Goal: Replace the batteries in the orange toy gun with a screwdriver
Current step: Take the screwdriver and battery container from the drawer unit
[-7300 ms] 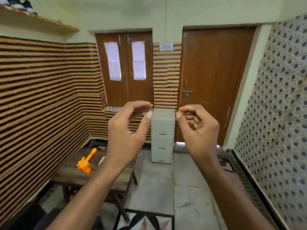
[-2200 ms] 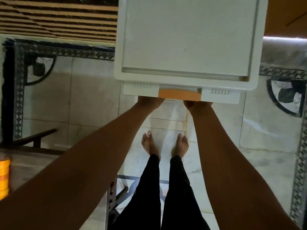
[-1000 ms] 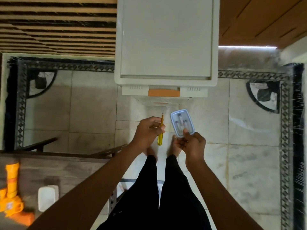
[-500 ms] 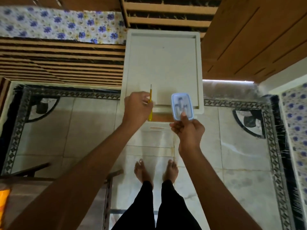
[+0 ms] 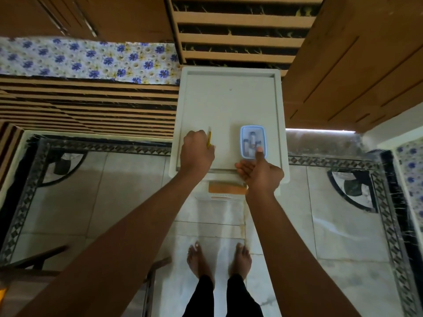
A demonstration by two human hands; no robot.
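My left hand (image 5: 197,152) is closed around a thin yellow screwdriver (image 5: 209,140), whose tip points away from me over the top of the white drawer cabinet (image 5: 229,104). My right hand (image 5: 261,171) grips the near end of a small clear box with a blue rim (image 5: 252,141), thumb on its lid; several batteries lie inside. The box sits low over the cabinet top on its right side; I cannot tell if it touches. A sliver of the orange toy gun (image 5: 2,291) shows at the far left edge.
An orange drawer handle (image 5: 226,190) shows below the cabinet's front edge. A wooden bench (image 5: 29,277) stands at the lower left. My bare feet (image 5: 218,259) are on the tiled floor. A wooden door (image 5: 357,65) stands to the right, a striped wall to the left.
Both hands have risen from in front of the drawers to above the cabinet top, carrying the screwdriver and the battery box. My view has tilted up; the toy gun has almost left it.
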